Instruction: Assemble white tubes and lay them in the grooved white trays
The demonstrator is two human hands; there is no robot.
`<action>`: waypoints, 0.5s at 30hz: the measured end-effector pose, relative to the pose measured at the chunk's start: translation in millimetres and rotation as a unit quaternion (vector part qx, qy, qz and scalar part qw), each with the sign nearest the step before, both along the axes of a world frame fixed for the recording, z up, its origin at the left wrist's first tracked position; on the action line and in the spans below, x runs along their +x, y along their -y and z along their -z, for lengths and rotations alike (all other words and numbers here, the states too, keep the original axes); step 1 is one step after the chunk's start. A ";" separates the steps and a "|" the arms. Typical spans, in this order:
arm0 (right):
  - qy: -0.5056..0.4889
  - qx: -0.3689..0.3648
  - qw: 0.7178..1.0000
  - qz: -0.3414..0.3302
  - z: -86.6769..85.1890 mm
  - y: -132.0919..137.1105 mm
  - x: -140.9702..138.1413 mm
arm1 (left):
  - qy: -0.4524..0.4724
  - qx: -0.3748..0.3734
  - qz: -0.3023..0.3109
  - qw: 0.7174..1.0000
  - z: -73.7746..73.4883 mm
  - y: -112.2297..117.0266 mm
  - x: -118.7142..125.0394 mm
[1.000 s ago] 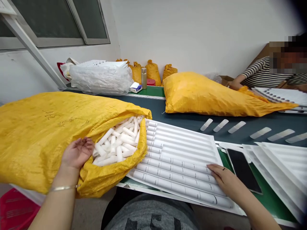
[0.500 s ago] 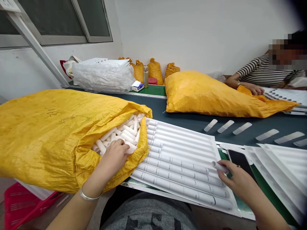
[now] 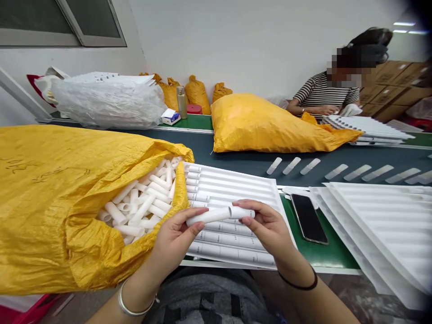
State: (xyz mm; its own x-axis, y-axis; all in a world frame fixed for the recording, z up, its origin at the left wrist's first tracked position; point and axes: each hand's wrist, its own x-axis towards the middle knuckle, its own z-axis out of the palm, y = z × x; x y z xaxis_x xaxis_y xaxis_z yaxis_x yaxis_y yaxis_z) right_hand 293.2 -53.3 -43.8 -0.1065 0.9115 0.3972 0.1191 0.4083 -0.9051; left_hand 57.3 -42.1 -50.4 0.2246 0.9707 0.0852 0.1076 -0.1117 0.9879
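Observation:
Above the ribbed tray, my left hand (image 3: 180, 236) pinches a plain white tube (image 3: 209, 217) by its left end. Between its thumb and fingers my right hand (image 3: 270, 227) grips a shorter white tube with small print (image 3: 241, 212). The two tubes meet end to end, roughly level; whether one is inside the other I cannot tell. Below them the white ribbed tray (image 3: 249, 182) holds rows of printed tubes (image 3: 232, 254), partly hidden by my hands. A yellow woven sack (image 3: 77, 189) lies open at the left, full of loose plain tubes (image 3: 148, 204).
A phone (image 3: 308, 220) and stacked white trays (image 3: 381, 229) are at the right. Several tubes (image 3: 308, 166) rest on the dark belt (image 3: 243, 164). Behind it lie an orange sack (image 3: 263, 126) and a plastic-wrapped bundle (image 3: 111, 101). A person in a striped top (image 3: 324, 92) works across.
My left hand has come out of the yellow sack with a plain tube. My right hand has moved left with its printed tube, bringing both together. The view has turned right.

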 end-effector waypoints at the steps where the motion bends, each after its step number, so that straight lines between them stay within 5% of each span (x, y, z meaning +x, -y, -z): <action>1: 0.035 0.022 0.999 -0.009 -4.8 -2.4 4.6 | -0.050 0.024 0.017 0.998 -1.4 -2.3 -1.4; 6: 0.230 0.114 0.962 -0.087 -23.3 -13.0 25.8 | -0.246 0.138 0.134 0.950 -13.7 -9.1 -4.4; 15: 0.268 0.097 0.958 -0.045 -23.5 -14.8 20.5 | -0.291 0.356 0.069 0.885 -17.9 -9.8 6.3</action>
State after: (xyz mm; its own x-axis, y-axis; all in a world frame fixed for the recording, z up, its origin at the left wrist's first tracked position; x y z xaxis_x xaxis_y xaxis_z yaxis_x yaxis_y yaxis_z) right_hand 313.8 -38.5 -20.3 -0.4173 0.8034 0.4246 0.5010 0.5933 -0.6301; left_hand 63.6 -32.3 -32.5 0.5439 0.6778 0.4947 0.5127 -0.7352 0.4435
